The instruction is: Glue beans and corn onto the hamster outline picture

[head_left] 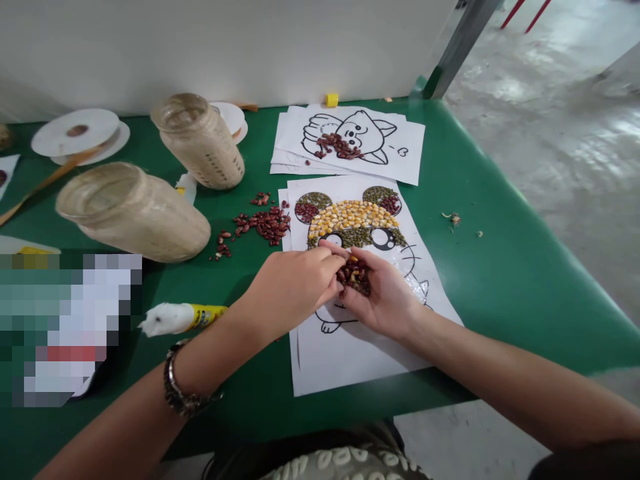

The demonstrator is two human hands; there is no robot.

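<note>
A paper drawing of a cartoon animal [350, 347] lies in front of me, its head filled with yellow corn kernels [350, 215], green beans and dark red beans. My right hand [385, 300] is cupped palm up over the drawing and holds a small heap of red beans [356, 275]. My left hand [293, 288] reaches across with its fingers pinched together at that heap, just below the drawing's eyes. A metal bracelet is on my left wrist.
Loose red beans [263, 223] lie on the green table [500, 267] left of the sheet. Two wicker-wrapped jars [135, 213] [203, 140], a glue tube [183, 318], white plates [75, 131] and a second drawing stack [350, 143] stand behind. The table's edge drops at right.
</note>
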